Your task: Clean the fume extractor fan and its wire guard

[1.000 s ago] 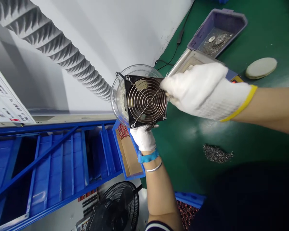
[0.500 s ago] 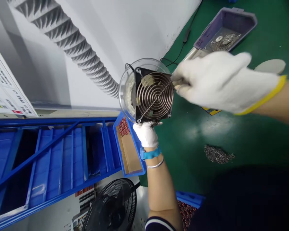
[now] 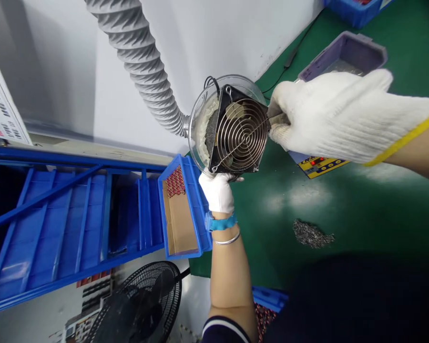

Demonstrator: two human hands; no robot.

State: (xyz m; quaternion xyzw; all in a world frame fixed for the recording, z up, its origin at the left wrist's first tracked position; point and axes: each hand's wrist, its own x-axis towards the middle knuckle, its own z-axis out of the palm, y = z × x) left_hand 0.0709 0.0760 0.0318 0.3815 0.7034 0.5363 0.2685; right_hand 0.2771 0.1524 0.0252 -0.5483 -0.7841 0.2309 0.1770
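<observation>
A black square cooling fan (image 3: 219, 136) with a round wire guard (image 3: 246, 137) sits against a clear round plastic hood (image 3: 196, 143), which has a lumpy whitish band inside. My left hand (image 3: 219, 193), in a white glove, grips the fan's lower edge from below; its fingers are partly hidden behind it. My right hand (image 3: 321, 114), also white-gloved, has thumb and fingers pinched together at the fan's right corner. The exact spot of that pinch is hard to make out. A grey ribbed duct (image 3: 146, 71) runs to the hood's left side.
Under the hands lies a green surface (image 3: 271, 214) with a pile of small metal pieces (image 3: 312, 233). A purple bin (image 3: 364, 50) and a yellow-and-blue device (image 3: 320, 166) are beyond. Blue bins (image 3: 196, 209), a blue rack (image 3: 67, 205) and a black fan (image 3: 143, 295) stand at left.
The view has shifted, so the duct and hood appear further right and the blue bin further left. Both hands stay on the cooling fan. More of the yellow-and-blue device shows.
</observation>
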